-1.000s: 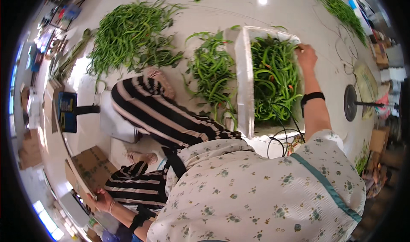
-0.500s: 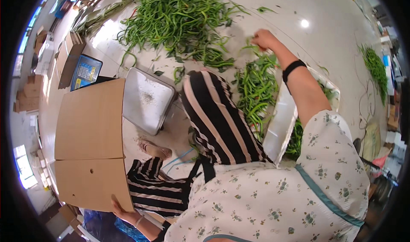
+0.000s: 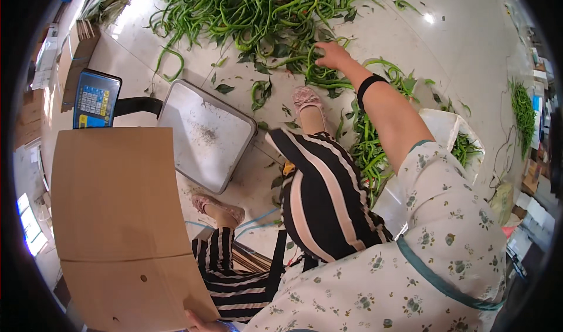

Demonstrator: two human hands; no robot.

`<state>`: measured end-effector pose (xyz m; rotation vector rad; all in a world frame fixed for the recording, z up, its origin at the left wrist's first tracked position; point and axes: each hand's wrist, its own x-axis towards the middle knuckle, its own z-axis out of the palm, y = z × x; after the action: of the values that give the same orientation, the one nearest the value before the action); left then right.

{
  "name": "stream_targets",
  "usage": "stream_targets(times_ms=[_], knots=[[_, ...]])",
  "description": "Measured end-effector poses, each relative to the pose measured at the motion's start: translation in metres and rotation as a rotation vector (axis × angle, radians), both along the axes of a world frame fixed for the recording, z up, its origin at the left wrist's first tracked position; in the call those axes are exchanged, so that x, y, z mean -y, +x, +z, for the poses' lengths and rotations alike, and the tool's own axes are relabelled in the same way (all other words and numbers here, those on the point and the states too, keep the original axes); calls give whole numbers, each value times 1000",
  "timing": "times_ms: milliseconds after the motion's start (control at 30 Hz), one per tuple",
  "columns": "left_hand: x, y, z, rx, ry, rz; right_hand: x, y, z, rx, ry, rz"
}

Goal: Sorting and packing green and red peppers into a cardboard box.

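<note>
My left hand (image 3: 197, 322) grips the lower edge of a tan, creased cardboard piece (image 3: 117, 197) at the lower left. My right hand (image 3: 328, 55) reaches to the near edge of a large pile of long green peppers (image 3: 246, 9) with leaves, fingers curled; what they hold is unclear. Below my right arm lies a narrower pepper heap (image 3: 369, 156). A white foam box (image 3: 440, 121) holding peppers is partly hidden behind my arm and sleeve.
A floor scale has a metal platform (image 3: 205, 138) and keypad head (image 3: 94, 100) left of my feet. Folded cardboard (image 3: 82, 50) stands behind it. Another green bunch (image 3: 522, 115), cables (image 3: 492, 162) and boxes line the right side.
My right hand has moved from the foam box leftward to the large pile. The cardboard in my left hand has swung up into fuller view. My view has shifted, revealing the scale platform.
</note>
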<state>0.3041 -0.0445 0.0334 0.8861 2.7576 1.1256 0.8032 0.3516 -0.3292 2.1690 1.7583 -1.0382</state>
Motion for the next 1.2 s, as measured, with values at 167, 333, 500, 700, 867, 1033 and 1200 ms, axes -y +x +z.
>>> stream_targets(times_ms=[167, 333, 500, 700, 867, 1033, 1200], knots=[[-16, 10, 5, -86, -93, -14, 59, -40, -32, 48, 24, -84], [-30, 12, 4, -111, -137, -46, 113, -14, -41, 192, 104, -28], [-39, 14, 4, -130, -158, -71, 140, 11, -37, 191, 73, -75], [-48, 19, 1, -145, -181, -103, 98, 10, -15, 144, 220, 26], [-57, 23, 4, -165, -202, -120, 78, -17, -14, 202, 60, 400], [-63, 26, 8, -189, -217, -136, 93, -10, -27, 118, 87, 212], [-68, 27, 8, -198, -228, -156, 112, 4, -46, -23, 322, 125]])
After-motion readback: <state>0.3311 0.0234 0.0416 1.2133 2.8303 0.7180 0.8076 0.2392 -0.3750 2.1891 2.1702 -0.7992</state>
